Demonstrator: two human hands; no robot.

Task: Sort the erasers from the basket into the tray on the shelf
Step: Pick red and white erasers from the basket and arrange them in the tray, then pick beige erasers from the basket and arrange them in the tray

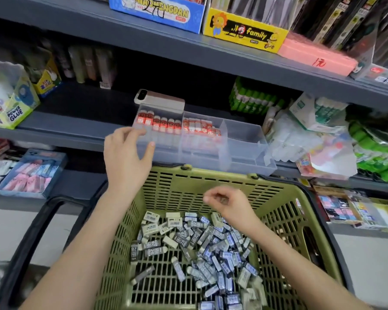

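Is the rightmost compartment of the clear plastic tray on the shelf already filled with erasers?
No. The clear plastic tray shows a bare rightmost compartment, while only its left and middle sections hold red-and-white erasers.

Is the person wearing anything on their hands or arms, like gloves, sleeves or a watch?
No. The left hand and right hand are bare, without gloves or rings that I can make out. Both forearms are uncovered as far as the picture shows, with no sleeve edge, watch or bracelet in view.
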